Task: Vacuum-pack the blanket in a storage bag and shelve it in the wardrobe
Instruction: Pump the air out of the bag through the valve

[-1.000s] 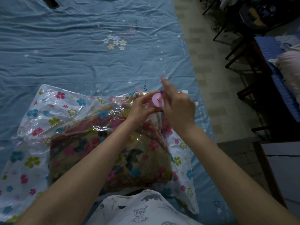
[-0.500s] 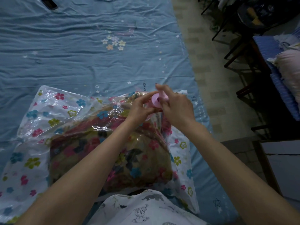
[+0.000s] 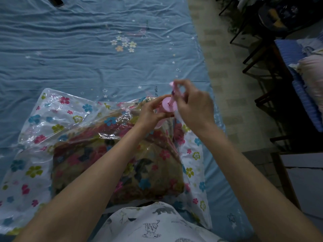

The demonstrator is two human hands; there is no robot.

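A clear storage bag printed with coloured flowers lies on the blue bed sheet. Inside it sits a folded brown floral blanket. A pink hand pump stands on the bag's far right part. My left hand grips the pump's round body. My right hand holds the pump's pink plunger rod, which is drawn up out of the body. The valve under the pump is hidden.
A dark phone-like object lies at the bed's far left edge. Tiled floor runs along the bed's right side. Dark chair legs and a bench with blue and pink bedding stand at right. A wooden-framed piece is near right.
My right hand has risen and pulled the plunger rod up out of the pump body. My left hand keeps its hold on the body.
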